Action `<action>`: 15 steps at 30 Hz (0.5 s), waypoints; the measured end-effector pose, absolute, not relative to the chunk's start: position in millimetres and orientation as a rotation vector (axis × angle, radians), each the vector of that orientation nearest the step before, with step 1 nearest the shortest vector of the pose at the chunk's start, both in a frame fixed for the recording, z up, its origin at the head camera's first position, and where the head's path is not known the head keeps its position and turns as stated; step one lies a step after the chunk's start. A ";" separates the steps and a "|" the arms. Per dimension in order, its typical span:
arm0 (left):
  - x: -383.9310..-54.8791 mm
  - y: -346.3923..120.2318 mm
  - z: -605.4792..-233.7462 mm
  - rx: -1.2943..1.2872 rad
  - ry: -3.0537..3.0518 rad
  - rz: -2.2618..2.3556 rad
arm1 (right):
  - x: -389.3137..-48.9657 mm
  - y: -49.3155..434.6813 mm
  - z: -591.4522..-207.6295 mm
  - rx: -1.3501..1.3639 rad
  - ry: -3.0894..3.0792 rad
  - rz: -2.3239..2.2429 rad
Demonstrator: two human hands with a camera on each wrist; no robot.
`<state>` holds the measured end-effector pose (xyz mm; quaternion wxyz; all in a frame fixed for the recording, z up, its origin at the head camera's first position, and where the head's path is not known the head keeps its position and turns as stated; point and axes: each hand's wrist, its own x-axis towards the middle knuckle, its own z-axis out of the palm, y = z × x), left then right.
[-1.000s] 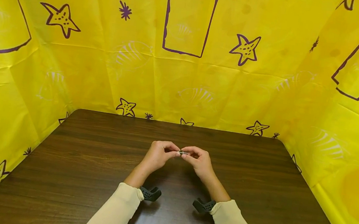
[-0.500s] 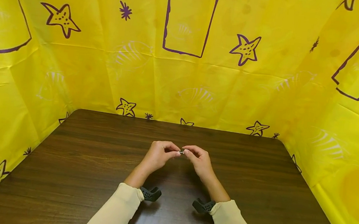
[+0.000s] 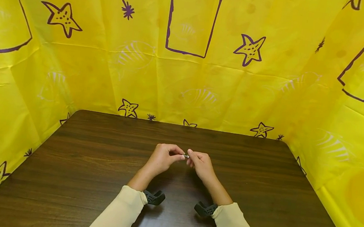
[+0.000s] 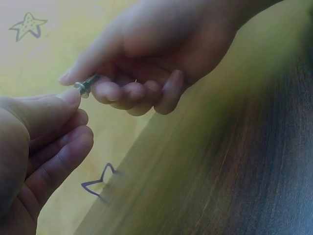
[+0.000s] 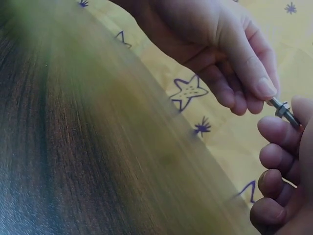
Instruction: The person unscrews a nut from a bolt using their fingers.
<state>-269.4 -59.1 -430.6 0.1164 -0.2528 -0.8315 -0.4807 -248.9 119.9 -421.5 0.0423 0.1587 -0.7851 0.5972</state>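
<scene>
A small metal bolt [image 5: 293, 119] with a nut [image 5: 282, 108] partway along its thread lies between the two hands, above the table. My left hand [image 3: 161, 159] pinches one end between thumb and forefinger, its other fingers [image 5: 222, 93] loosely bent below. At the other end, my right hand [image 3: 201, 164] has its thumb [image 4: 73, 73] on one side of the bolt and its curled forefinger [image 4: 106, 92] on the other. The remaining right fingers curl in beside it. In the left wrist view, the nut shows just past the left thumb tip [image 4: 70, 97].
A dark wood-grain table [image 3: 93, 170] lies beneath the hands. Yellow cloth [image 3: 186, 76] with purple starfish drawings hangs along its back and both sides. Dark bands [image 3: 155, 197] sit on both wrists at the sleeve cuffs.
The right thumb has slid up and forward along the bolt, while the right forefinger has drawn back and curled lower. The left hand keeps its pinch, nearly still.
</scene>
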 end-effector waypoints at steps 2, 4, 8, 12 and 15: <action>-269.2 -59.1 -430.6 -0.744 -2.434 -1.407 | -249.2 120.0 -421.7 0.496 -2.395 1.835; -268.9 -59.4 -430.6 -0.751 -2.430 -1.410 | -249.6 120.1 -421.9 0.503 -2.389 1.838; -269.0 -60.4 -430.7 -0.755 -2.427 -1.419 | -250.2 120.6 -422.2 0.525 -2.375 1.844; -270.3 -62.0 -430.8 -0.725 -2.432 -1.419 | -250.1 120.8 -421.8 0.571 -2.342 1.851; -270.6 -62.9 -430.1 -0.700 -2.446 -1.422 | -250.1 121.3 -422.4 0.591 -2.316 1.873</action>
